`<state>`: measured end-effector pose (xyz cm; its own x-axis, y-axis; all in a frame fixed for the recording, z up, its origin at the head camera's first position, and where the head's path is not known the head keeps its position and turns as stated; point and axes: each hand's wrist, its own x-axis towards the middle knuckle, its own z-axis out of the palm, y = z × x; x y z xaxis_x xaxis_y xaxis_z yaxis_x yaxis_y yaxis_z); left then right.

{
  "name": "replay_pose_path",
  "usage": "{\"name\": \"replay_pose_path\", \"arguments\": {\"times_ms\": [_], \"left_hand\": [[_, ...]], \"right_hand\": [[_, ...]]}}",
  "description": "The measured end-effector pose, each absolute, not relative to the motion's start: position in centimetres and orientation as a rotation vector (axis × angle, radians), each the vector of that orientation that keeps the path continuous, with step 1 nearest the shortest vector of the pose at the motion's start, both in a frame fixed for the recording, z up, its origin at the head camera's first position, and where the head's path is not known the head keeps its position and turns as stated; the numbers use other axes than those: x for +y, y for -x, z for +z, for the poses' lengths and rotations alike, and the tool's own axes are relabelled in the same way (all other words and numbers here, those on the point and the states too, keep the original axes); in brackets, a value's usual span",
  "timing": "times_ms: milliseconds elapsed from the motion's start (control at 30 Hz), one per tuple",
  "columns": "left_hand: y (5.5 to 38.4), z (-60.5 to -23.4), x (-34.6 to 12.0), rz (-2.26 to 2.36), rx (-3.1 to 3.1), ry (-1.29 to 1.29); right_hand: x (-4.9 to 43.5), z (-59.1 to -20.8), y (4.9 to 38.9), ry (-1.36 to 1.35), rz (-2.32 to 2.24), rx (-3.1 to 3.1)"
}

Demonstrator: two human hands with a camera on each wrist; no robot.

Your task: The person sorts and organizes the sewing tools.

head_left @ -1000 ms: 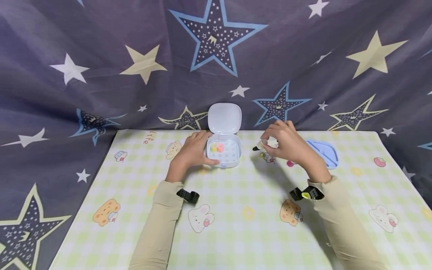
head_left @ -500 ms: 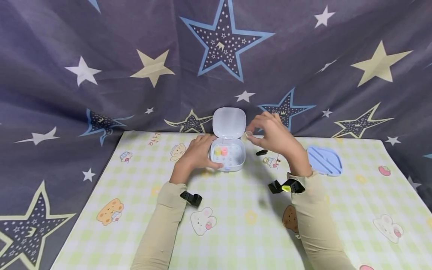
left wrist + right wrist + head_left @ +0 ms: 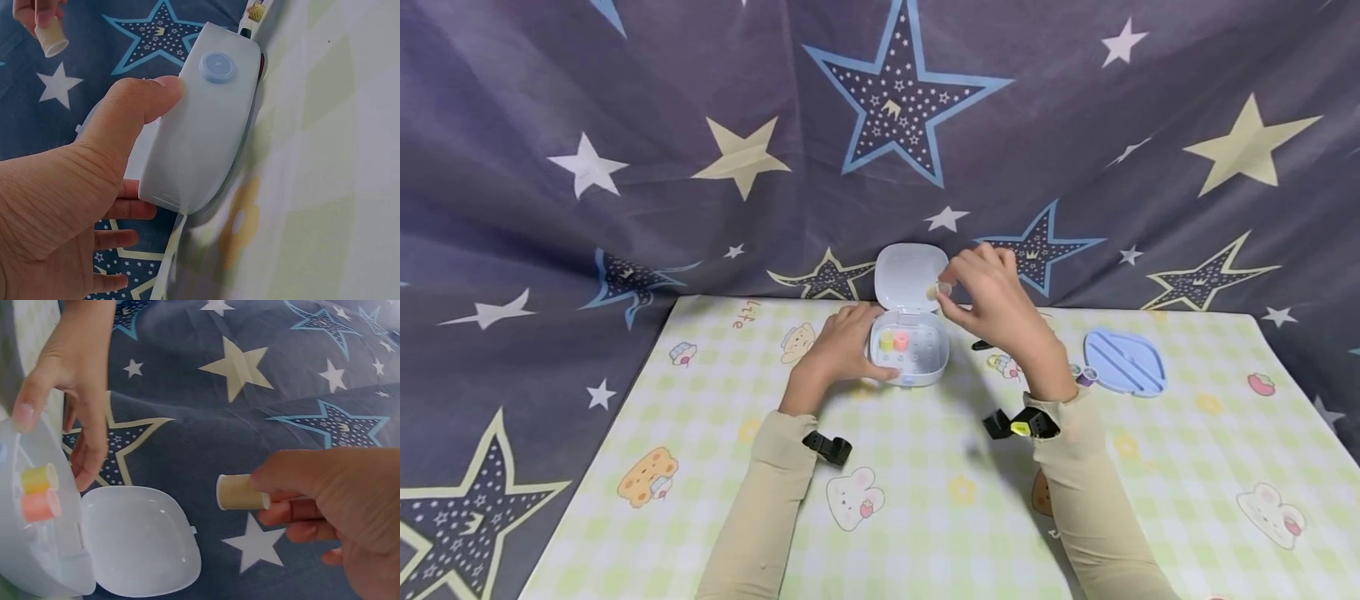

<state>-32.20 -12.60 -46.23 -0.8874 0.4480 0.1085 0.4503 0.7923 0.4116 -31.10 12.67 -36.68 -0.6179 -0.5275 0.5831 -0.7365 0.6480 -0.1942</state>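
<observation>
The right hand pinches a small cream cylindrical spool near the open, rounded white plastic box gripped by the left hand — the spool is likely light and stiff, best taken round its middle.

Head: bench and curtain are viewed from above, forward and down, from farthest off.
Left wrist: box is viewed close, from its front, sideways.
Right wrist: spool is viewed close, curtain faced.
Shared: box and spool are caught by all views.
</observation>
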Motion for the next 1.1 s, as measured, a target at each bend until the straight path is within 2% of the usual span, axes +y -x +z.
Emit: {"name": "replay_pose_path", "arguments": {"times_ms": [600,1100], "left_hand": [[32.1,-46.3,-12.6,-0.682,-2.962,0.749],[32.4,-46.8,-12.4,-0.759,-2.938,0.788]], "right_hand": [[12.1,-37.9,31.5,-1.001,0.541,-2.453],[12.7,-37.2,31.1,-0.958,0.553,-2.557]]}}
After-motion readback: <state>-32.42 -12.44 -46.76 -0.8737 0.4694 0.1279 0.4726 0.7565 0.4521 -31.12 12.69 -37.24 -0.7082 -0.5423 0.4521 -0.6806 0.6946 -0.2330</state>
